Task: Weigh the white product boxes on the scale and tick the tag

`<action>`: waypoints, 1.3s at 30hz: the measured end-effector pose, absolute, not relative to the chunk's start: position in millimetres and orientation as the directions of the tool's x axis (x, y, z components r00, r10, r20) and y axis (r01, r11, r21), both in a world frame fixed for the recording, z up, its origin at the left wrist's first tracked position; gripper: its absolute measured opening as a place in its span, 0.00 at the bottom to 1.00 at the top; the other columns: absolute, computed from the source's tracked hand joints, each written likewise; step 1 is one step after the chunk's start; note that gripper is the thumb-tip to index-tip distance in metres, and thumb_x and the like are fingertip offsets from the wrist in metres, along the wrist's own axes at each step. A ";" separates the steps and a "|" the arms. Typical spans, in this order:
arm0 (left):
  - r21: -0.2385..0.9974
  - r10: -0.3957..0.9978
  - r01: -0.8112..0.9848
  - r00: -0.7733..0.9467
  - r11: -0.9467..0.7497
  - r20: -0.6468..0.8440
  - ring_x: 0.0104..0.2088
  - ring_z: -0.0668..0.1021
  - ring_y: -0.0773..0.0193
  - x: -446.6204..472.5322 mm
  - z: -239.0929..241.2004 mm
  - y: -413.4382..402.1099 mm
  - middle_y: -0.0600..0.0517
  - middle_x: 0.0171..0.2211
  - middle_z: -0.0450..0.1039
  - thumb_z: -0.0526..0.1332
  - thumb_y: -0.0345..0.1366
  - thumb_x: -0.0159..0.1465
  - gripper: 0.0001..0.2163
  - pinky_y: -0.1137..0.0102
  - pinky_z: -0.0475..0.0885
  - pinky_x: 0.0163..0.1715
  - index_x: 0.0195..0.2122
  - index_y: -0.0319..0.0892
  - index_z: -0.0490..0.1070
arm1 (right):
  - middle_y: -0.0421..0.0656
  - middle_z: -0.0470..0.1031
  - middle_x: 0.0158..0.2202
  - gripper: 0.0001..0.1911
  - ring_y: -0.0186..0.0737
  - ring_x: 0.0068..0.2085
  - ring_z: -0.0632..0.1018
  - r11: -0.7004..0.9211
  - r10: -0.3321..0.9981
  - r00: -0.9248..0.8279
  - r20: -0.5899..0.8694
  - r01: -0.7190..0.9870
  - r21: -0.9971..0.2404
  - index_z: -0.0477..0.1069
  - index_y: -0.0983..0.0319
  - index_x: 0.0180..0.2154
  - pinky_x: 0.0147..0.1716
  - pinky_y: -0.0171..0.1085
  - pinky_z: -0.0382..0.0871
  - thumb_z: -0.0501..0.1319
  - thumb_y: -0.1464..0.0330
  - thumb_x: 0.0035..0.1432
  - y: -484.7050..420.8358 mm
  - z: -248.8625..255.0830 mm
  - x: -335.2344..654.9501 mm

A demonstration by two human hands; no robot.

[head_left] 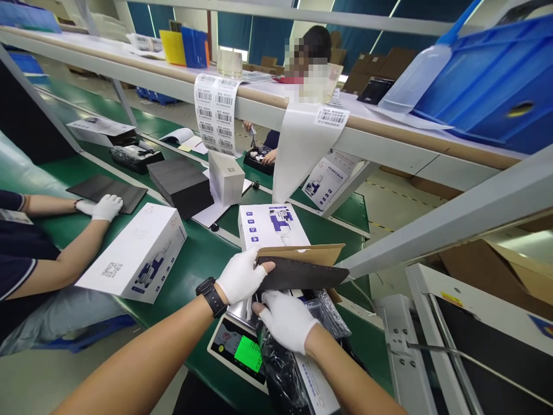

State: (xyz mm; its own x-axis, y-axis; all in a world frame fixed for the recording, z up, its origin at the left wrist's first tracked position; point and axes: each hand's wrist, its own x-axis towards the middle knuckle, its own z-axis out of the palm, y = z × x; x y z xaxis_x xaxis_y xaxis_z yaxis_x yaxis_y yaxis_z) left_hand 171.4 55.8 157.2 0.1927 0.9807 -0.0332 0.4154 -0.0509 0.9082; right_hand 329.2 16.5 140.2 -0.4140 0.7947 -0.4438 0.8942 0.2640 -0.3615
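Note:
My left hand [244, 276], white-gloved with bare fingertips, is closed on the edge of a black foam sheet [306, 275]. A brown cardboard flap [319, 252] stands behind the sheet. Below it, my right hand [290, 321], also gloved, is closed over a plastic-wrapped black item [283, 369]; some of its fingers are hidden. Clear wrapping [330, 314] and a white printed box [317, 383] lie close to this hand. Underneath, a digital scale [235, 346] shows a lit green display, partly covered by the load.
To the left, a co-worker's gloved hands [106, 207] rest on a black sheet [125, 193] beside a white printed carton [133, 253]. Another carton [268, 225] stands ahead. Label strips [216, 112] hang from the shelf [254, 95]. A grey frame post [432, 230] slants along the right.

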 end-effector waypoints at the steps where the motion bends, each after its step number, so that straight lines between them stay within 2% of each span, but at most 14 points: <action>1: 0.906 0.980 0.421 0.193 -0.036 -0.051 0.51 0.78 0.53 171.5 158.4 56.0 0.44 0.52 0.77 0.58 0.42 0.62 0.19 0.58 0.73 0.52 0.54 0.43 0.69 | 0.54 0.75 0.48 0.23 0.51 0.47 0.77 0.259 0.786 -0.426 -0.447 0.885 -0.387 0.72 0.64 0.50 0.47 0.45 0.67 0.48 0.57 0.69 13.5 141.1 335.6; 5: 0.896 0.974 0.443 0.196 0.018 -0.116 0.51 0.78 0.52 170.9 163.0 57.9 0.43 0.50 0.78 0.57 0.43 0.62 0.20 0.57 0.72 0.54 0.54 0.43 0.68 | 0.51 0.73 0.52 0.23 0.48 0.49 0.76 0.280 0.789 -0.486 -0.375 0.829 -0.484 0.62 0.62 0.60 0.47 0.41 0.67 0.50 0.60 0.67 0.1 141.4 353.8; 10: 0.893 0.978 0.449 0.190 -0.014 -0.080 0.50 0.78 0.53 169.0 161.8 61.8 0.45 0.48 0.79 0.58 0.44 0.62 0.20 0.58 0.72 0.54 0.54 0.44 0.69 | 0.50 0.73 0.52 0.25 0.49 0.47 0.76 0.358 0.765 -0.551 -0.333 0.794 -0.491 0.60 0.61 0.61 0.45 0.41 0.66 0.54 0.62 0.65 -11.2 139.8 363.7; 14: 0.894 0.981 0.445 0.188 -0.045 -0.044 0.48 0.79 0.54 169.1 158.1 63.5 0.48 0.43 0.80 0.59 0.44 0.62 0.19 0.60 0.73 0.52 0.52 0.45 0.70 | 0.50 0.73 0.50 0.23 0.49 0.46 0.75 0.416 0.725 -0.607 -0.326 0.763 -0.495 0.64 0.62 0.57 0.43 0.40 0.66 0.58 0.61 0.62 -12.6 138.0 370.0; 18: 0.896 0.982 0.443 0.180 -0.025 -0.062 0.48 0.79 0.54 170.5 158.8 62.9 0.47 0.44 0.80 0.59 0.43 0.62 0.19 0.59 0.73 0.53 0.53 0.45 0.70 | 0.46 0.76 0.43 0.14 0.45 0.42 0.76 0.389 0.779 -0.560 -0.284 0.786 -0.481 0.70 0.60 0.48 0.40 0.38 0.66 0.53 0.63 0.66 -13.6 134.0 365.9; 22: 0.900 0.981 0.435 0.173 0.004 -0.088 0.48 0.79 0.53 171.7 161.8 60.9 0.47 0.45 0.80 0.59 0.42 0.61 0.19 0.58 0.73 0.53 0.53 0.45 0.69 | 0.47 0.73 0.53 0.16 0.47 0.46 0.76 0.376 0.874 -0.455 -0.170 0.856 -0.353 0.72 0.61 0.46 0.43 0.42 0.67 0.48 0.66 0.69 -12.0 132.3 346.4; 25: 0.903 0.982 0.429 0.166 0.014 -0.094 0.50 0.79 0.52 172.1 162.7 59.0 0.47 0.46 0.80 0.59 0.43 0.61 0.20 0.57 0.73 0.54 0.54 0.46 0.69 | 0.49 0.69 0.59 0.19 0.53 0.41 0.78 0.362 0.868 -0.408 -0.283 0.910 -0.202 0.71 0.61 0.51 0.37 0.48 0.69 0.49 0.60 0.68 -4.8 134.8 325.7; 27: 0.905 0.983 0.426 0.163 0.011 -0.089 0.51 0.78 0.51 171.6 162.1 58.1 0.47 0.47 0.80 0.59 0.43 0.61 0.20 0.56 0.72 0.56 0.54 0.46 0.68 | 0.52 0.71 0.56 0.21 0.54 0.39 0.78 0.330 0.856 -0.368 -0.363 0.930 -0.165 0.70 0.61 0.52 0.36 0.49 0.70 0.50 0.57 0.68 1.0 138.5 315.4; 30: 0.904 0.980 0.427 0.184 -0.018 -0.068 0.53 0.78 0.52 169.6 159.3 58.0 0.46 0.50 0.78 0.58 0.43 0.62 0.19 0.56 0.71 0.57 0.53 0.45 0.68 | 0.51 0.74 0.51 0.21 0.54 0.43 0.78 0.315 0.848 -0.396 -0.352 0.911 -0.267 0.70 0.61 0.53 0.41 0.49 0.70 0.50 0.57 0.67 0.9 144.9 319.1; 33: 0.899 0.979 0.436 0.198 -0.044 -0.049 0.55 0.77 0.52 167.4 155.8 59.0 0.46 0.54 0.77 0.57 0.45 0.62 0.19 0.56 0.71 0.58 0.53 0.45 0.68 | 0.49 0.72 0.54 0.18 0.50 0.51 0.75 0.346 0.896 -0.435 -0.092 0.813 -0.468 0.70 0.60 0.52 0.51 0.47 0.68 0.51 0.60 0.67 -23.5 145.6 352.0; 35: 0.883 0.979 0.467 0.197 -0.044 -0.055 0.56 0.76 0.51 166.9 154.7 58.9 0.47 0.54 0.76 0.57 0.48 0.62 0.21 0.54 0.71 0.58 0.53 0.45 0.67 | 0.50 0.73 0.52 0.16 0.49 0.53 0.73 0.281 0.959 -0.251 0.131 0.778 -0.561 0.71 0.59 0.49 0.55 0.46 0.66 0.50 0.61 0.67 -54.2 139.1 383.4; 36: 0.870 0.980 0.492 0.189 -0.042 -0.060 0.56 0.75 0.50 166.9 154.8 58.3 0.47 0.55 0.76 0.57 0.49 0.61 0.22 0.54 0.71 0.58 0.54 0.45 0.67 | 0.51 0.74 0.50 0.15 0.50 0.52 0.74 0.181 0.977 -0.073 0.199 0.778 -0.601 0.71 0.59 0.46 0.54 0.47 0.67 0.50 0.60 0.67 -72.1 133.6 399.1; 37: 0.855 0.982 0.518 0.179 -0.042 -0.061 0.57 0.75 0.49 167.1 155.3 57.3 0.47 0.55 0.76 0.57 0.50 0.61 0.23 0.53 0.71 0.58 0.54 0.45 0.67 | 0.52 0.74 0.46 0.15 0.51 0.48 0.75 0.030 0.965 0.148 0.217 0.758 -0.652 0.69 0.59 0.43 0.51 0.49 0.69 0.52 0.58 0.67 -90.5 126.7 413.6; 39: 0.828 0.985 0.558 0.164 -0.052 -0.049 0.57 0.75 0.48 167.4 157.0 54.3 0.46 0.55 0.75 0.56 0.52 0.61 0.24 0.53 0.70 0.58 0.54 0.44 0.68 | 0.53 0.74 0.42 0.18 0.52 0.43 0.77 -0.293 0.839 0.539 0.073 0.561 -0.774 0.65 0.59 0.42 0.47 0.51 0.73 0.54 0.51 0.64 -125.2 110.6 435.5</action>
